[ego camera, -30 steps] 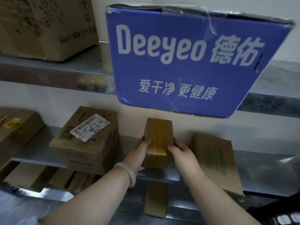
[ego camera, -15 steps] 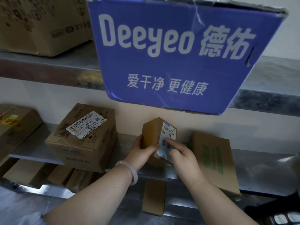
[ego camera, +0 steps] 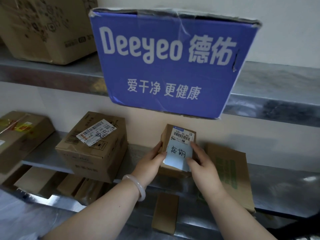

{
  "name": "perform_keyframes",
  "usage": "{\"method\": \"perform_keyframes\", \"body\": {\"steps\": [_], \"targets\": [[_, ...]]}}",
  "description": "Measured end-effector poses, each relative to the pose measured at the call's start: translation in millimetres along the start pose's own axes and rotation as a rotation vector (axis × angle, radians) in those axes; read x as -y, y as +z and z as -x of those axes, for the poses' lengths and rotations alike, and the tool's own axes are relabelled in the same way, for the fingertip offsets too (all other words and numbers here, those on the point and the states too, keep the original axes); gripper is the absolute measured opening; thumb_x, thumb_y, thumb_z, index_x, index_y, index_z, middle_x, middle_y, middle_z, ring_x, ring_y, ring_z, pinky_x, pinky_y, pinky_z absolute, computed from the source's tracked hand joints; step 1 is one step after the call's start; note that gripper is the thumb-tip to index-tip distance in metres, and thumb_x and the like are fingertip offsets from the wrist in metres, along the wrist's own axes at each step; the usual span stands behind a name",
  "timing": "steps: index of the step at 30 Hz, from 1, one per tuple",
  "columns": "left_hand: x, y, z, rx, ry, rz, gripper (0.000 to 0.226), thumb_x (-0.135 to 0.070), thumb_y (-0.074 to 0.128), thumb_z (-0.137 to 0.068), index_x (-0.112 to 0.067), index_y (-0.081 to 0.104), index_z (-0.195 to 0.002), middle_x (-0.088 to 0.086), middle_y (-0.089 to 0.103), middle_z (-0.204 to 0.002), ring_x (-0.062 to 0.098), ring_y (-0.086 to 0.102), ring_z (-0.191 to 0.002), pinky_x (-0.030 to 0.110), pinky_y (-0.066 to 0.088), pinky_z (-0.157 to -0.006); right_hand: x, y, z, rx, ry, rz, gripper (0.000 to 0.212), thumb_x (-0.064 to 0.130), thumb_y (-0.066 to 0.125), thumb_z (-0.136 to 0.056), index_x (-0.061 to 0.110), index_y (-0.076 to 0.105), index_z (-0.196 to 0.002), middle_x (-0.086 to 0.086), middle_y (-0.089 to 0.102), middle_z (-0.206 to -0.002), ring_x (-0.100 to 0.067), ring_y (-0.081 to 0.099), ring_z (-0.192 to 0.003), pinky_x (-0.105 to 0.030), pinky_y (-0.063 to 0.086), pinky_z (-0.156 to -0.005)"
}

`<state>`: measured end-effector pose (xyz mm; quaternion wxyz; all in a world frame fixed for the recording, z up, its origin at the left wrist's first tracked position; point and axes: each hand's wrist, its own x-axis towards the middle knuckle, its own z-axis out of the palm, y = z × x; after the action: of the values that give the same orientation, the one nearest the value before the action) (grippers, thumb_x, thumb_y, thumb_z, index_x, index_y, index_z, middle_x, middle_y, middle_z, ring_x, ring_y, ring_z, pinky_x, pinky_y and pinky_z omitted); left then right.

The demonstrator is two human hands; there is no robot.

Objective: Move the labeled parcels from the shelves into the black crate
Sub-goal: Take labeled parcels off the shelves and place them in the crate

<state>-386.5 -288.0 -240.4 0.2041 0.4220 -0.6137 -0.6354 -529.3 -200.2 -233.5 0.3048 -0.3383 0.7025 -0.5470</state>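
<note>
Two hands grip one small parcel (ego camera: 167, 134) at the front of the middle shelf (ego camera: 43, 158); we cannot tell whether it rests there. Our left hand (ego camera: 152, 160) curls its fingers (ego camera: 158, 147) round the left side, and our right hand (ego camera: 200, 163) clasps the right side over the white label (ego camera: 181, 149) facing us. A larger labeled box (ego camera: 93, 149) sits to the left, a flat carton (ego camera: 228, 174) to the right, and a blue box (ego camera: 169, 66) above.
</note>
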Motion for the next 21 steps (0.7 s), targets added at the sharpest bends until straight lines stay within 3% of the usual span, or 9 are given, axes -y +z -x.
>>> {"method": "perform_keyframes", "body": {"steps": [3, 6, 10, 14, 17, 19, 21], "targets": [[-8.2, 5.9, 6.2, 0.013, 0.069, -0.035, 0.032, -0.040, 0.042, -0.103, -0.067, 0.034, -0.119, -0.026, 0.053, -0.126, -0.001, 0.046, -0.117, 0.026, 0.034, -0.106, 2.6, -3.1, 4.3, -0.005, -0.080, 0.033, 0.052, 0.004, 0.059, -0.091, 0.032, 0.051, -0.134, 0.009, 0.048, -0.139, -0.005, 0.046, -0.127, -0.004, 0.041, -0.090], [-16.1, 6.3, 15.2, -0.021, 0.176, -0.099, 0.038, -0.031, 0.047, -0.102, -0.065, 0.037, -0.113, -0.028, 0.055, -0.121, -0.005, 0.051, -0.115, 0.013, 0.039, -0.091, 5.9, -6.0, 8.0, -0.004, -0.161, 0.049, 0.051, 0.006, 0.061, -0.091, 0.032, 0.052, -0.134, 0.010, 0.049, -0.141, -0.004, 0.045, -0.130, -0.016, 0.042, -0.102], [-29.9, -2.0, 31.9, -0.111, 0.281, -0.123, 0.047, -0.026, 0.055, -0.099, -0.065, 0.034, -0.115, -0.023, 0.057, -0.124, -0.002, 0.058, -0.114, 0.013, 0.049, -0.086, 17.4, -3.1, 15.2, 0.014, -0.246, 0.010, 0.049, 0.013, 0.063, -0.091, 0.035, 0.054, -0.134, 0.013, 0.050, -0.139, -0.004, 0.049, -0.126, -0.022, 0.050, -0.096], [-41.9, -21.0, 53.4, -0.160, 0.372, -0.101, 0.062, -0.023, 0.055, -0.099, -0.071, 0.022, -0.118, -0.036, 0.053, -0.114, -0.022, 0.056, -0.101, 0.004, 0.046, -0.078, 40.6, 10.0, 22.8, 0.056, -0.344, -0.042, 0.050, 0.009, 0.064, -0.089, 0.033, 0.056, -0.132, 0.010, 0.050, -0.140, -0.003, 0.050, -0.126, -0.024, 0.052, -0.093], [-45.6, -41.6, 73.1, -0.246, 0.426, -0.147, 0.063, -0.025, 0.054, -0.100, -0.069, 0.016, -0.124, -0.037, 0.049, -0.119, -0.026, 0.050, -0.106, 0.002, 0.043, -0.085, 56.5, 26.2, 30.8, 0.094, -0.397, -0.010, 0.050, 0.014, 0.066, -0.089, 0.036, 0.055, -0.133, 0.010, 0.050, -0.138, -0.001, 0.049, -0.124, -0.023, 0.052, -0.093], [-43.4, -59.6, 87.7, -0.308, 0.451, -0.192, 0.065, -0.034, 0.053, -0.099, -0.073, 0.013, -0.131, -0.027, 0.048, -0.133, -0.014, 0.046, -0.122, 0.015, 0.043, -0.101, 66.8, 41.2, 38.5, 0.115, -0.444, 0.026, 0.052, 0.016, 0.067, -0.088, 0.040, 0.054, -0.132, 0.011, 0.047, -0.141, -0.002, 0.044, -0.130, -0.018, 0.048, -0.097], [-37.6, -79.6, 105.3, -0.337, 0.466, -0.197, 0.064, -0.037, 0.052, -0.100, -0.071, 0.014, -0.138, -0.019, 0.045, -0.143, -0.003, 0.045, -0.131, 0.027, 0.044, -0.106, 78.3, 60.3, 50.0, 0.162, -0.456, 0.031, 0.053, 0.015, 0.068, -0.088, 0.044, 0.052, -0.129, 0.012, 0.042, -0.144, -0.001, 0.037, -0.134, -0.005, 0.042, -0.092]]}}
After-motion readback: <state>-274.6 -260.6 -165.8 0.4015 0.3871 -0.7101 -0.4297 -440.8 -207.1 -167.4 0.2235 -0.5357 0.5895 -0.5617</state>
